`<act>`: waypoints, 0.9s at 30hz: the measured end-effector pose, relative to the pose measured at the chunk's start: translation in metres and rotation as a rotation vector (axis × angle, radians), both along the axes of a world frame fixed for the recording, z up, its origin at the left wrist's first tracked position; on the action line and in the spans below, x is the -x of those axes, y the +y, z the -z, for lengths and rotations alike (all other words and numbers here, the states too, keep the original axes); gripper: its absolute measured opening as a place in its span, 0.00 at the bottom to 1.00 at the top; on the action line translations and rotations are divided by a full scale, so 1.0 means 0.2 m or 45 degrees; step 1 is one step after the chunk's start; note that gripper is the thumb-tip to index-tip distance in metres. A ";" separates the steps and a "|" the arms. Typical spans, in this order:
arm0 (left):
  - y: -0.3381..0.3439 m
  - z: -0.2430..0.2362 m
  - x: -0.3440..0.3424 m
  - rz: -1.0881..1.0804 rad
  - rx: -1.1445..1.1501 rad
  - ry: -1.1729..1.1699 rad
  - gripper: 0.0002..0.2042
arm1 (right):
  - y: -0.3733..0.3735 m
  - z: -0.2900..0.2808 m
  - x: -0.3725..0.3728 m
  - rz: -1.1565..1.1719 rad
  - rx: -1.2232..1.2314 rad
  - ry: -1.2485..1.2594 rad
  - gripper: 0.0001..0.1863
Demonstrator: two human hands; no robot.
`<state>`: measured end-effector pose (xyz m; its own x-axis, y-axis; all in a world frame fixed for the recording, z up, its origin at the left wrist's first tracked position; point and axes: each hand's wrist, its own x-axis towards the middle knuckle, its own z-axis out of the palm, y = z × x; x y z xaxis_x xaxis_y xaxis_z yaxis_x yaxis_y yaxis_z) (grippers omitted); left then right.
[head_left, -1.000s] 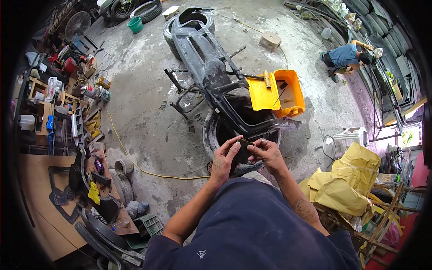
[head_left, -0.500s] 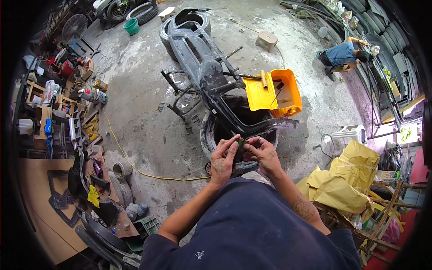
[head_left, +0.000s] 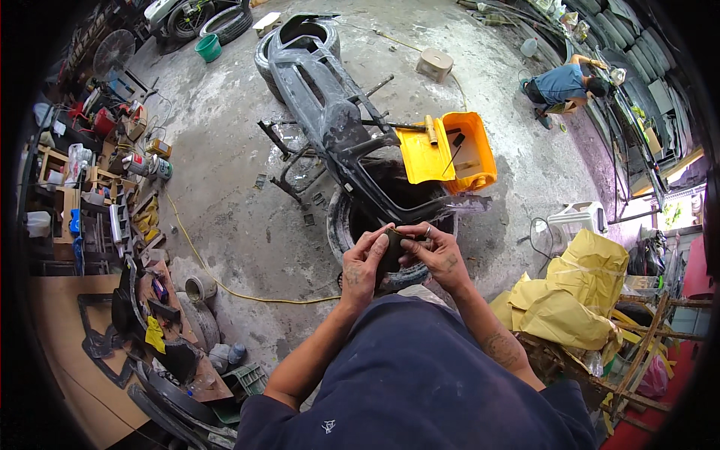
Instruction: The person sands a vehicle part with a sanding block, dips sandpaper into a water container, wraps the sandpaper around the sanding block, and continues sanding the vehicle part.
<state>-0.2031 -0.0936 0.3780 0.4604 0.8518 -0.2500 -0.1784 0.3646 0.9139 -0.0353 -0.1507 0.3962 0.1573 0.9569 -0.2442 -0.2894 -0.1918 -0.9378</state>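
Note:
My left hand (head_left: 361, 266) and my right hand (head_left: 441, 259) meet in front of my body. Between them their fingers pinch a small dark sheet (head_left: 391, 255), which looks like sandpaper and bends at its upper edge. The right hand wears a ring. Just beyond my hands lies a long grey-black car bumper (head_left: 341, 124) with bare, scuffed patches. Its near end rests over a tyre (head_left: 339, 232) and its far end over another tyre (head_left: 264, 64). Neither hand touches the bumper.
A yellow box (head_left: 484, 146) with its lid folded out stands right of the bumper, a roll and a black-handled tool on it. A metal stand (head_left: 281, 180) is under the bumper. A yellow hose (head_left: 217, 279) crosses the floor. Another person (head_left: 561, 86) bends at far right.
My fingers have shifted on the dark sheet, and it now looks broader and more spread between them. The whole view has moved slightly, and the other person has changed posture a little.

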 end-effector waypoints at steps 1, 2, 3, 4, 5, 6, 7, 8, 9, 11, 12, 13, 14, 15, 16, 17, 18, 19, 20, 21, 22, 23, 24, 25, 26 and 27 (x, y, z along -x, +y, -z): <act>0.00 0.01 -0.01 -0.022 0.004 -0.034 0.16 | 0.00 0.00 0.00 -0.008 0.012 -0.003 0.14; 0.00 0.01 -0.02 -0.043 0.007 -0.069 0.16 | 0.01 -0.01 -0.01 -0.011 0.012 -0.002 0.14; 0.00 0.00 -0.02 -0.043 0.008 -0.068 0.16 | 0.01 -0.01 -0.02 -0.022 0.039 0.019 0.14; -0.01 -0.02 -0.01 -0.025 0.095 -0.063 0.16 | 0.01 -0.02 -0.03 -0.034 0.065 0.039 0.14; -0.01 -0.03 -0.01 -0.007 0.181 -0.059 0.15 | 0.01 -0.02 -0.03 -0.035 0.066 0.040 0.14; -0.01 -0.03 -0.01 -0.008 0.182 -0.059 0.15 | 0.01 -0.02 -0.03 -0.042 0.061 0.036 0.14; -0.01 -0.03 0.00 0.008 0.201 -0.060 0.15 | 0.01 -0.02 -0.03 -0.050 0.056 0.031 0.14; -0.01 -0.03 0.00 0.024 0.220 -0.060 0.15 | 0.01 -0.02 -0.03 -0.051 0.057 0.031 0.14; -0.02 -0.04 0.00 0.023 0.222 -0.060 0.15 | 0.01 -0.01 -0.02 -0.019 0.052 0.049 0.14; -0.03 -0.05 -0.01 -0.010 0.159 0.011 0.15 | 0.01 0.00 -0.01 0.011 0.049 0.067 0.14; -0.03 -0.08 -0.02 -0.009 0.159 0.009 0.15 | 0.00 0.03 0.00 0.082 0.049 0.113 0.13; -0.03 -0.12 -0.02 -0.029 -0.008 0.082 0.14 | -0.01 0.04 0.01 0.153 0.049 0.159 0.13; -0.03 -0.14 -0.02 -0.048 -0.176 0.155 0.13 | -0.03 0.04 0.00 0.157 0.048 0.156 0.13; -0.03 -0.15 -0.02 -0.051 -0.178 0.152 0.13 | -0.05 0.03 0.00 0.130 0.093 0.207 0.13; -0.03 -0.15 -0.01 -0.078 -0.433 0.236 0.13 | -0.06 0.02 0.00 0.104 0.139 0.258 0.13; -0.04 -0.15 0.00 -0.105 -0.687 0.319 0.13 | -0.09 -0.01 0.01 0.091 0.142 0.181 0.14; -0.04 -0.16 0.01 -0.107 -0.687 0.315 0.13 | -0.11 -0.08 0.03 0.090 0.143 0.176 0.14; -0.04 -0.18 0.02 -0.141 -0.881 0.347 0.14 | -0.13 -0.17 0.04 0.074 0.116 0.242 0.15; -0.05 -0.19 0.03 -0.177 -1.075 0.379 0.15 | -0.14 -0.20 0.05 0.058 0.090 0.308 0.16; -0.05 -0.20 0.03 -0.180 -1.108 0.366 0.16 | -0.16 -0.20 0.05 0.039 0.033 0.298 0.17; -0.06 -0.23 0.02 -0.175 -1.109 0.357 0.16 | -0.18 -0.18 0.04 0.047 0.032 0.292 0.17; -0.07 -0.26 0.02 -0.159 -1.140 0.363 0.17 | -0.19 -0.16 0.02 0.031 0.005 0.276 0.17; -0.08 -0.28 0.02 -0.146 -1.172 0.375 0.17 | -0.20 -0.15 0.01 0.009 -0.023 0.263 0.17; -0.07 -0.26 0.02 -0.131 -1.233 0.335 0.19 | -0.19 -0.14 0.02 0.049 -0.077 0.294 0.15; -0.08 -0.24 0.01 -0.130 -1.235 0.333 0.19 | -0.19 -0.15 0.03 0.051 -0.079 0.293 0.15; -0.08 -0.23 -0.01 -0.072 -0.958 0.148 0.18 | -0.19 -0.19 0.03 0.086 -0.109 0.195 0.14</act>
<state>-0.2012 -0.1098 0.4247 0.4168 0.8334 0.3629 -0.0655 -0.3706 0.9265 -0.0423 -0.1889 0.4334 0.1892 0.9637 -0.1883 -0.4393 -0.0884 -0.8940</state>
